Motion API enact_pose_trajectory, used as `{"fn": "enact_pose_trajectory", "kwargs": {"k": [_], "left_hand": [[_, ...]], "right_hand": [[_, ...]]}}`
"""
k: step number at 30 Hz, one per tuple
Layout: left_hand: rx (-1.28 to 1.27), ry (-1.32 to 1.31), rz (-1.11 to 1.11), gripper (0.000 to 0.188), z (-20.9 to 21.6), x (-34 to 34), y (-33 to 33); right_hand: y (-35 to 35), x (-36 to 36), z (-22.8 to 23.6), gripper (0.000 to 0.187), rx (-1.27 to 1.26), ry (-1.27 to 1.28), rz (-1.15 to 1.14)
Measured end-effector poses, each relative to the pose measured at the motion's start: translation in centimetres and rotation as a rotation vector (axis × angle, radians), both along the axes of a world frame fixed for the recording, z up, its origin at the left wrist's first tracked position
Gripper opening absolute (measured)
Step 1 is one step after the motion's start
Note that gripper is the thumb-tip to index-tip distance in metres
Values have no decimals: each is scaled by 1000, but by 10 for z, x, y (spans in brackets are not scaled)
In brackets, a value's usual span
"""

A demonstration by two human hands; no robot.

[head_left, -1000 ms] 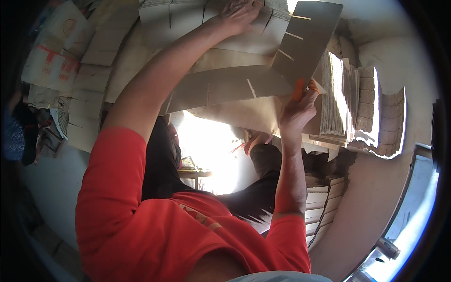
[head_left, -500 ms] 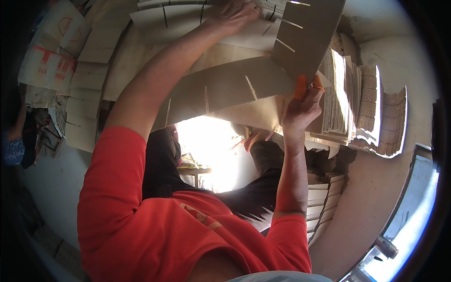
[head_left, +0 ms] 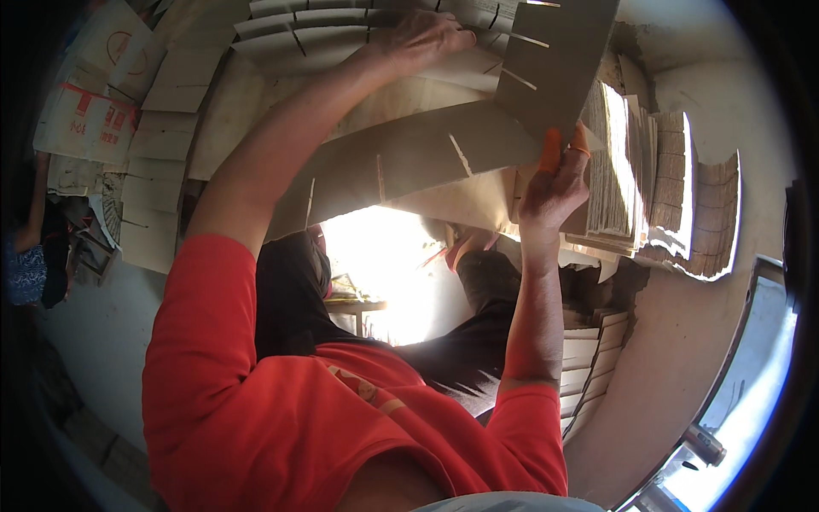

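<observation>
My right hand [head_left: 554, 192] has orange covers on its thumb and a finger. It grips slotted grey-brown cardboard [head_left: 409, 141] near a bend or joint; one length runs left across my lap, and another rises away from me. I cannot tell whether these are one folded strip or two pieces. My left hand [head_left: 426, 38] reaches to the far side, its fingers curled at the edge of a pale slotted cardboard strip [head_left: 333, 43]. Its fingertips are partly hidden.
Stacks of cardboard sheets [head_left: 616, 171] stand on the right beside the wall. More slotted pieces [head_left: 589, 363] are piled low at my right. On the left are a printed white carton [head_left: 90, 124] and hanging cardboard sheets [head_left: 153, 183]. Another person's arm [head_left: 36, 200] shows at the far left.
My left hand has shifted slightly toward me, and the far strips under it show more separated. The right hand keeps its grip on the cardboard, having moved only a little.
</observation>
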State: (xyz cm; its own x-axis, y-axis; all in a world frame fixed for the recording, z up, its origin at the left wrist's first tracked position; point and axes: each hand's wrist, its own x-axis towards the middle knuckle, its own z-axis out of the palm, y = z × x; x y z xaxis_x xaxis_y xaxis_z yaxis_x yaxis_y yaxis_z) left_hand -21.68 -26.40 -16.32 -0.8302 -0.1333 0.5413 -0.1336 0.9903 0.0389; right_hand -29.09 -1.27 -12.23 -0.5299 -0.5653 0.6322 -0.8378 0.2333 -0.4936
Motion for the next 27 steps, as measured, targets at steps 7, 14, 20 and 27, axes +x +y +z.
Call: {"fn": "enact_pose_trajectory", "kwargs": {"k": [7, 14, 20, 27], "left_hand": [[39, 161, -150, 12, 10, 3, 25], [160, 230, -212, 10, 24, 13, 48], [217, 242, -324, 15, 45, 38, 78], [712, -59, -295, 19, 74, 51, 85]], "right_hand": [[1, -3, -9, 37, 42, 93, 18], [-2, -2, -10, 33, 14, 155, 8], [-1, -1, -17, 30, 14, 248, 16], [3, 1, -31, 31, 77, 193, 26]]}}
